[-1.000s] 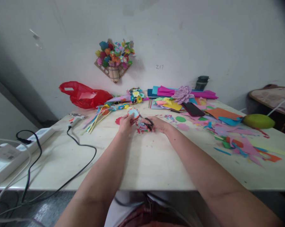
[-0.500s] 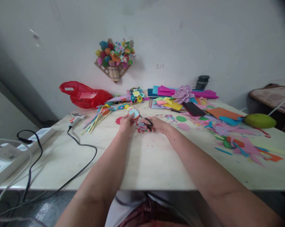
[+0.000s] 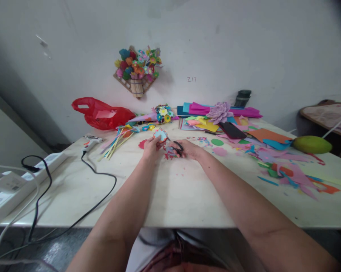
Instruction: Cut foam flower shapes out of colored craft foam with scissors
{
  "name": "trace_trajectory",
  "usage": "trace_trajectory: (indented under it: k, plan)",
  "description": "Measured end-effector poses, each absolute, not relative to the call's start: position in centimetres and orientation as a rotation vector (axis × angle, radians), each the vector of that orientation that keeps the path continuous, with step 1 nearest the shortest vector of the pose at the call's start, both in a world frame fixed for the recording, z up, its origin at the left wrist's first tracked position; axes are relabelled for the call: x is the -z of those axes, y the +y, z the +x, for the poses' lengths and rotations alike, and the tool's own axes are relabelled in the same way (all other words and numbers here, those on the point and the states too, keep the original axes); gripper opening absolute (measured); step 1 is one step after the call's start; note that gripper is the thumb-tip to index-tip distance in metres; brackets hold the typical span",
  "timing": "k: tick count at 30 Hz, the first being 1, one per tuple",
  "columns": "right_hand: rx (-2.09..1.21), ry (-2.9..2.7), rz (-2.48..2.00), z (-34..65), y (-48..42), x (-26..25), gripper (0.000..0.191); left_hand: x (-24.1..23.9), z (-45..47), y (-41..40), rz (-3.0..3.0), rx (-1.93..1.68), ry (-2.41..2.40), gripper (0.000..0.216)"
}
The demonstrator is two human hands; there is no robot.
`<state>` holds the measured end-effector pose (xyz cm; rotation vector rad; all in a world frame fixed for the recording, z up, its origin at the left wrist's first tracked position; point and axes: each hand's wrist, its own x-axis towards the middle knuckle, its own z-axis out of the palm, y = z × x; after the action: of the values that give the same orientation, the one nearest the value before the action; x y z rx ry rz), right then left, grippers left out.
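My left hand [image 3: 151,147] is closed on a small light-blue paper piece [image 3: 160,134] with a reddish-orange edge, held just above the table. My right hand [image 3: 190,149] grips black-handled scissors [image 3: 178,147], whose blades point up and left to the edge of that paper. Whether the blades are apart or together is too small to tell. Under and between the hands lie red paper scraps [image 3: 169,155]. A red paper piece [image 3: 142,144] rests just left of my left hand. Right of my right hand are a green paper oval [image 3: 217,142] and a pink one [image 3: 219,151].
A white glue gun [image 3: 93,143] with a black cord and a white power strip [image 3: 25,181] occupy the left side. Behind are a red plastic bag [image 3: 102,115], paper flowers [image 3: 164,113] and coloured sheets [image 3: 210,126]. Paper offcuts [image 3: 295,175] cover the right, near a black phone [image 3: 232,130].
Both hands, the paper and the scissors stay in almost the same place. The whole view has shifted very slightly.
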<state>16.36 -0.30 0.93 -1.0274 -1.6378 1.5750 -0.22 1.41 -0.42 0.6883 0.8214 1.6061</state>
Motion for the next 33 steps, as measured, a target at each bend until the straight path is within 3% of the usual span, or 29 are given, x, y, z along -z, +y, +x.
trace_trajectory:
  k: [33]
  plan:
    - [-1.558,-1.653,-1.015,16.4,-0.04,-0.7,0.021,0.23,-0.32,1.25,0.664,-1.573,0.817,0.01]
